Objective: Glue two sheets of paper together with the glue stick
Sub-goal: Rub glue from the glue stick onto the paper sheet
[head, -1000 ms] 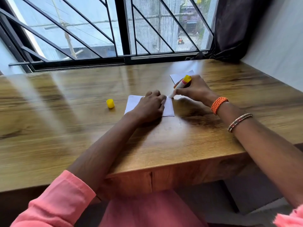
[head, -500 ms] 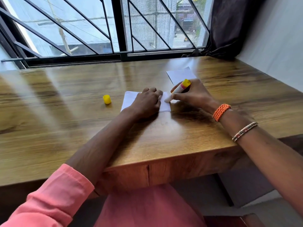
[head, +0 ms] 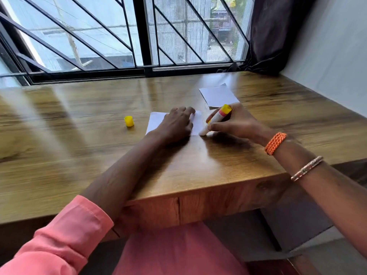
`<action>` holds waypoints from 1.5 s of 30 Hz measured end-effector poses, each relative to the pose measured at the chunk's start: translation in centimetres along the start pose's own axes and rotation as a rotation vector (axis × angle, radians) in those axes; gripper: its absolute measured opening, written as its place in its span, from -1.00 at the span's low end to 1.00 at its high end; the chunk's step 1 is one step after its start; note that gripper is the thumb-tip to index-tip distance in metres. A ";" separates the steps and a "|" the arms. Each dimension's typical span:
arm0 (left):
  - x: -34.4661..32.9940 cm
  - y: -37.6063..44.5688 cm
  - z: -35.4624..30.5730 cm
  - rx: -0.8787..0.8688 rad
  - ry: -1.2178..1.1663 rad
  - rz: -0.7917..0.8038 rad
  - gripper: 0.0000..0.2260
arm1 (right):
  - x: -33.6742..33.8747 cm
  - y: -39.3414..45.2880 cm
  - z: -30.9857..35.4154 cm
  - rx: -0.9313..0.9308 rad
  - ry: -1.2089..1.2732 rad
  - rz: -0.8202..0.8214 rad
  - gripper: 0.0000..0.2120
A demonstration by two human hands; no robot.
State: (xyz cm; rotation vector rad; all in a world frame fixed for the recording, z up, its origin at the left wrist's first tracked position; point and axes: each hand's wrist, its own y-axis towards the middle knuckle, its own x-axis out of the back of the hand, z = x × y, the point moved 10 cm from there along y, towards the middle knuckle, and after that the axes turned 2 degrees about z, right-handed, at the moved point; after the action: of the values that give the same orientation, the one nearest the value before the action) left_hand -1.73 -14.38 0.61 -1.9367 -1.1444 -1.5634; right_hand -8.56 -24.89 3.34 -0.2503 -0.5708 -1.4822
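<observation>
A small white paper sheet [head: 155, 122] lies flat on the wooden table [head: 198, 165]. My left hand [head: 176, 124] rests on it, fingers flat, pressing it down. My right hand [head: 236, 122] grips a glue stick [head: 217, 117] with a white body and a yellow end. The stick is tilted, and its white tip touches the sheet's near right corner. A second white sheet [head: 218, 95] lies farther back to the right, apart from the first. The yellow cap [head: 129, 121] stands on the table left of the first sheet.
A barred window [head: 139, 36] runs along the table's far edge. A dark curtain [head: 266, 32] hangs at the back right corner beside a grey wall [head: 327, 56]. The table's near edge [head: 198, 195] is just above my lap.
My right hand has drawn the glue stick's tip down the sheet's right edge toward the near corner. The left hand stays on the sheet. The camera has tilted slightly.
</observation>
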 end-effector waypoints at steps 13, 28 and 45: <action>0.2 2.8 2.6 0.050 0.111 0.198 -0.39 | 3.6 6.4 -2.9 -0.109 0.533 -0.202 -0.86; 3.7 4.6 3.6 0.120 -0.262 0.105 -0.90 | 3.4 7.2 -4.0 -0.115 0.639 -0.312 -0.89; 4.7 0.8 8.2 0.370 0.243 0.023 -0.54 | 0.0 10.1 -2.3 -0.145 0.112 -0.242 -0.95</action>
State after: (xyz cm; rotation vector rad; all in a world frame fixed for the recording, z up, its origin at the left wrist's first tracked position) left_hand 4.16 -7.20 2.78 -1.4736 -1.2020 -1.4096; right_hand 1.74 -25.10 3.29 -0.2148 -0.4143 -1.7636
